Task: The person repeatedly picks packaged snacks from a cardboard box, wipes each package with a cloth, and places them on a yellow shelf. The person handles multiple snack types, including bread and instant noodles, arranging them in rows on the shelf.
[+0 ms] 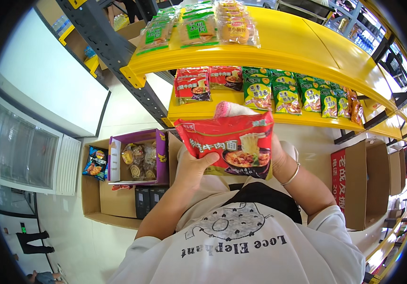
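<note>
A red packet of instant noodles (230, 145) is held up before my chest by both hands. My left hand (200, 164) grips its lower left part, thumb across the front. Behind its right edge is my right hand (278, 153), mostly hidden by the packet, with a bangle on the wrist. A pink-and-white cloth (232, 109) shows just above the packet; what it rests on is hidden. Beyond it, on the lower yellow shelf (221, 106), stand similar red noodle packets (192, 85) at the left and several green noodle packets (257, 88) to their right.
The upper yellow shelf (281, 32) holds bagged breads (198, 30). At the left, a large cardboard box (118, 209) contains a purple carton (161, 156) of wrapped snacks and a blue chip bag (96, 162). Another cardboard box (354, 184) stands at the right. Shelf uprights frame the rack.
</note>
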`<action>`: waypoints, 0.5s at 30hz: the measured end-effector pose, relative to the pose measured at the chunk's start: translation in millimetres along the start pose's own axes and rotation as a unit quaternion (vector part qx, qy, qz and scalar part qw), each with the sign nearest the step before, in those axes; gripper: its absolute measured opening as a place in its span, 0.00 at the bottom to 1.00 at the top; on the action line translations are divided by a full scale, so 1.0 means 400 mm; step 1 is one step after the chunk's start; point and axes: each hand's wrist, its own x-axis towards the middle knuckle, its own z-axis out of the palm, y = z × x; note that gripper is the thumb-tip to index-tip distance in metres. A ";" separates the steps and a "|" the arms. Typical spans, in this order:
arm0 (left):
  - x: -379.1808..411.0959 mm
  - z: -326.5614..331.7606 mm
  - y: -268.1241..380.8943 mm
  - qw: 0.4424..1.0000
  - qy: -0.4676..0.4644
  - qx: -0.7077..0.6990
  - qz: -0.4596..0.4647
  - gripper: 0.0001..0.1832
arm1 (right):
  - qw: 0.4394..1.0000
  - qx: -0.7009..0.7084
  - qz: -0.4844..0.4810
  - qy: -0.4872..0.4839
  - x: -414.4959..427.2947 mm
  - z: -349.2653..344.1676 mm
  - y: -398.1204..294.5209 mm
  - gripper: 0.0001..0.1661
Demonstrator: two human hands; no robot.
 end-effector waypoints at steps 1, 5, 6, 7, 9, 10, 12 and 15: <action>0.003 -0.014 -0.013 1.000 0.006 0.002 0.005 0.28 | 1.000 -0.006 -0.003 0.000 -0.014 0.017 -0.008 0.25; 0.004 -0.032 -0.023 1.000 0.026 0.005 -0.002 0.29 | 0.998 -0.023 -0.055 0.019 -0.063 0.064 -0.044 0.25; 0.004 -0.033 -0.017 1.000 0.027 -0.001 0.007 0.29 | 0.998 -0.012 -0.068 0.014 -0.064 0.058 -0.056 0.25; 0.009 -0.040 -0.015 0.999 0.027 -0.020 0.021 0.30 | 0.997 -0.001 -0.080 0.008 -0.064 0.052 -0.068 0.25; 0.018 -0.055 -0.017 0.997 0.029 -0.056 0.047 0.31 | 0.989 -0.063 -0.041 0.125 -0.050 0.055 -0.050 0.26; 0.028 -0.042 -0.003 0.996 0.010 -0.055 0.065 0.32 | 0.987 -0.086 -0.013 0.133 -0.040 0.024 -0.019 0.27; 0.041 -0.013 0.019 0.994 0.031 0.002 0.101 0.31 | 0.994 -0.057 0.002 0.091 -0.017 0.007 0.029 0.26; 0.058 -0.008 0.046 0.988 0.080 0.047 0.125 0.28 | 1.000 0.006 -0.014 0.027 -0.008 0.048 0.047 0.24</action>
